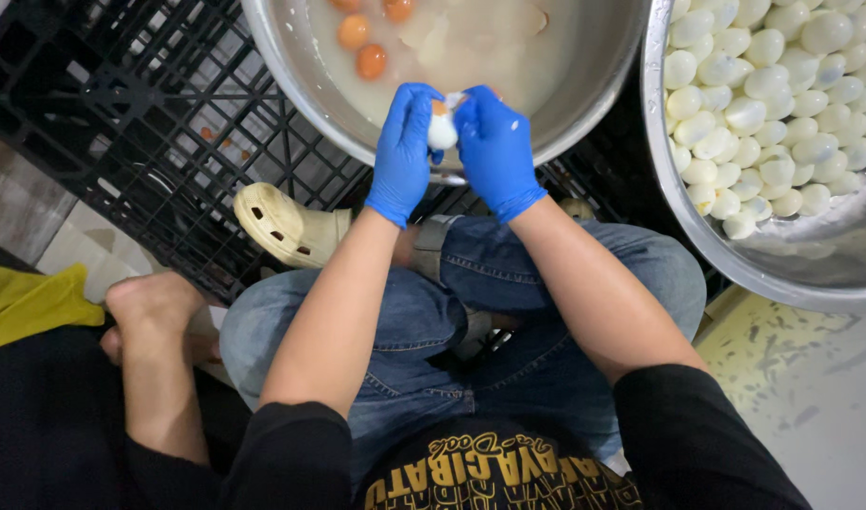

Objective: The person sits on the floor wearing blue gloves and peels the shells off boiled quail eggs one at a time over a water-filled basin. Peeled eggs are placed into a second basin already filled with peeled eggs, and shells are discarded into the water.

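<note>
Jeans-clad knees (452,321) below | left hand (402,151) and right hand (494,151) both clasp egg (441,132) | over water basin (584,104)

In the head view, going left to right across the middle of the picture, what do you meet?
Yellow cloth → another person's bare foot → cream perforated clog → left hand in blue glove → partly peeled white egg → right hand in blue glove → steel bowl of peeled white eggs.

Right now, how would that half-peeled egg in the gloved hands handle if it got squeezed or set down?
The egg looks wet and smooth, so it is probably slippery in the left hand and right hand. Its bare white seems soft, likely to tear. Being rounded, it would probably roll.
</note>
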